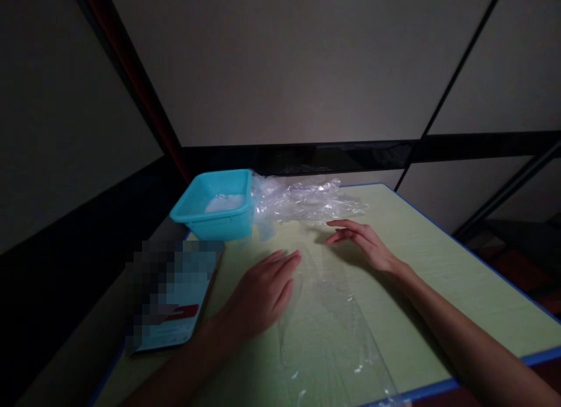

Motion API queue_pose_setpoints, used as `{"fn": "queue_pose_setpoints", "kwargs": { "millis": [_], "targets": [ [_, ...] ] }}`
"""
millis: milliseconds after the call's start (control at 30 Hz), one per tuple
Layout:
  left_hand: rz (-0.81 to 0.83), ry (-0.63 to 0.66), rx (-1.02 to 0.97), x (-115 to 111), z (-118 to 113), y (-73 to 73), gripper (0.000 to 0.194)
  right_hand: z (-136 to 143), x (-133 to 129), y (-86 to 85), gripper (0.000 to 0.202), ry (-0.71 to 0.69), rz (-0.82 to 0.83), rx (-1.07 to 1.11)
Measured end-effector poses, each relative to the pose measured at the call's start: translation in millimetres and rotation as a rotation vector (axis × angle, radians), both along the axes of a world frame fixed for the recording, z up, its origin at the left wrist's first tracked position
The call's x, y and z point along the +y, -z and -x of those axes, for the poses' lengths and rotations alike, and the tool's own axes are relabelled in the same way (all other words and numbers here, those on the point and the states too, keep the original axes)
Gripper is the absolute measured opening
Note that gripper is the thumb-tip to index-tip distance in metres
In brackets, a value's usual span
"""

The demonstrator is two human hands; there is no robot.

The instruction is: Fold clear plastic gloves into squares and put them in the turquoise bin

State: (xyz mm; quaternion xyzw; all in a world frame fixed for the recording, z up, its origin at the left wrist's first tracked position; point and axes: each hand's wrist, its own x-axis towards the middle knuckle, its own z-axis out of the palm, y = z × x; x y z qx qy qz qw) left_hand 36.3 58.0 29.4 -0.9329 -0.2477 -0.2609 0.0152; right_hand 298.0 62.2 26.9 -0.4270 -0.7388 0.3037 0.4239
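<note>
A clear plastic bag (328, 331) lies flat on the table, reaching down to the near edge. My left hand (267, 290) rests at the bag's upper left side, fingers stretched out and pointing right. Whether its fingertips press on the film I cannot tell. My right hand (362, 240) hovers a little above the table, right of the bag's far end, with fingers apart and nothing in them. Behind both hands is a crumpled heap of clear plastic film (307, 199).
A turquoise plastic basket (219, 220) with whitish, see-through contents stands at the back left, against the film heap. A tablet-like device (188, 296), partly blurred out, lies left of my left hand. The pale green table (421, 267) has a blue edge; cabinet-like panels (298, 68) rise behind.
</note>
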Motion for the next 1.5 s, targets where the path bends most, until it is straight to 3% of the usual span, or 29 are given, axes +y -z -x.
{"fn": "queue_pose_setpoints", "kwargs": {
  "millis": [67, 233, 433, 533, 633, 800, 933, 1067, 1233, 1500],
  "targets": [
    [-0.001, -0.082, 0.025, 9.4, 5.4, 4.2, 0.036, -4.9, 3.7, 4.5, 0.036, 0.001, 0.068, 0.051],
    [0.039, -0.115, 0.058, 20.8, 12.0, 12.0, 0.036, -4.3, 8.0, 16.9, 0.042, -0.042, 0.175, 0.094],
    [0.103, -0.185, 0.032, 23.3, 12.9, 14.3, 0.036, -5.8, 9.6, 18.6, 0.040, 0.002, 0.098, 0.010],
    [0.196, -0.175, -0.113, 21.0, 10.6, 11.7, 0.034, -1.8, 7.5, 15.2, 0.038, 0.029, 0.041, -0.006],
    [0.442, -0.147, -0.332, 13.2, 2.4, 7.3, 0.030, 10.2, 2.1, 10.1, 0.038, -0.047, 0.101, 0.171],
    [1.092, -0.065, -0.648, -4.8, -17.3, 6.1, 0.029, 33.3, -9.0, 4.4, 0.041, -0.236, 0.335, 0.405],
    [1.334, -0.018, -0.723, -10.7, -24.8, 11.5, 0.037, 39.6, -10.9, 10.2, 0.043, -0.328, 0.395, 0.414],
    [1.390, -0.025, -0.726, -9.6, -25.1, 12.0, 0.041, 39.1, -8.3, 15.1, 0.046, -0.317, 0.412, 0.376],
    [1.394, 0.026, -0.771, -8.4, -23.6, 7.3, 0.039, 39.3, -9.8, 8.5, 0.049, -0.264, 0.427, 0.430],
    [1.495, 0.072, -0.792, -8.6, -24.5, 13.3, 0.040, 45.7, -21.4, 7.3, 0.054, -0.475, 0.544, 0.432]
  ]
}}
